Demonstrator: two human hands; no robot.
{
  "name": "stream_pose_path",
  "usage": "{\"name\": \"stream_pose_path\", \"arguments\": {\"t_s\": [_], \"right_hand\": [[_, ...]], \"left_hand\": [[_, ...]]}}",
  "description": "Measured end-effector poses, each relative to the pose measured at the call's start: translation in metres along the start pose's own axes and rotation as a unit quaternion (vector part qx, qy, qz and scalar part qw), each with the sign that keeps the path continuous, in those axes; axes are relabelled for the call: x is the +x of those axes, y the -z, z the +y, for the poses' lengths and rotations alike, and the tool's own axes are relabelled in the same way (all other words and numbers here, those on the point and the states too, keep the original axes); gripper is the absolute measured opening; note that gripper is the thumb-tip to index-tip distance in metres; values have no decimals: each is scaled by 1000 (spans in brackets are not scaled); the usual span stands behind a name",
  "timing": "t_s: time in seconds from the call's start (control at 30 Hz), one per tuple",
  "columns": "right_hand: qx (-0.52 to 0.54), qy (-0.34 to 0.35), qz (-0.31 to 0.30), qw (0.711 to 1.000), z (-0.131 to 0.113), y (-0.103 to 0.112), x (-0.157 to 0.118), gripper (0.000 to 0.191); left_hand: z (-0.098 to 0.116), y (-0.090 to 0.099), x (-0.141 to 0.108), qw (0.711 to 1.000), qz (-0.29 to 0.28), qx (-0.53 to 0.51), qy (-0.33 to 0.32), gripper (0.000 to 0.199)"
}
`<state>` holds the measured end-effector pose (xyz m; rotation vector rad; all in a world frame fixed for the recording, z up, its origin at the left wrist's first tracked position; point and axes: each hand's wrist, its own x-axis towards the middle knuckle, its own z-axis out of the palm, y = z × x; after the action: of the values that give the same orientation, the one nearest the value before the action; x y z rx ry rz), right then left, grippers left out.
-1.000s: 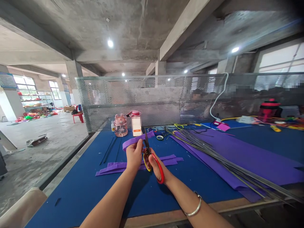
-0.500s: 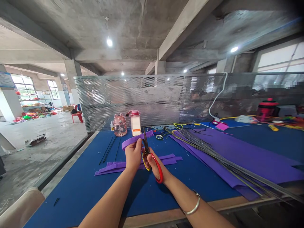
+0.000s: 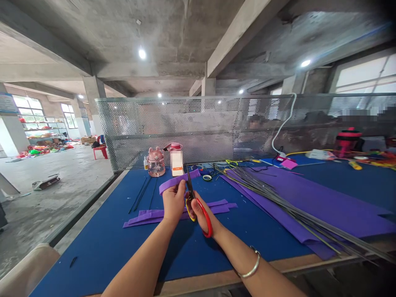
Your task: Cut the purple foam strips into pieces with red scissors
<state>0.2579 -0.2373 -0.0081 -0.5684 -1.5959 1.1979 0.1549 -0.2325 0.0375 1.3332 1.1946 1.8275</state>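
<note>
A: The left hand is pinching the purple strip between thumb and fingers, holding it up above the pile of cut strips on the blue table.

B: And the right hand, fingers curled through the red scissors, has barely shifted from a second ago; the blades are meeting the strip just right of that pinch, so the cut looks underway.

A: The wire bundle is lying well right of the strip.

Purple strip held aloft, red-handled scissors (blades upright) against it
</note>
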Motion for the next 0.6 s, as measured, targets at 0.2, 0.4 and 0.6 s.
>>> {"name": "stream_pose_path", "arguments": {"t_s": [0.2,0.4,0.6], "right_hand": [[29,-17,31,999,-3,-3,2,52],[32,-45,55,997,-5,-4,2,50],[12,-50,63,997,-6,-4,1,47]], "left_hand": [[2,0,-1,1000,-23,12,-5,34],[-2,1,0,999,-16,28,-12,38],[-6,1,2,1000,-21,5,-7,39]]}}
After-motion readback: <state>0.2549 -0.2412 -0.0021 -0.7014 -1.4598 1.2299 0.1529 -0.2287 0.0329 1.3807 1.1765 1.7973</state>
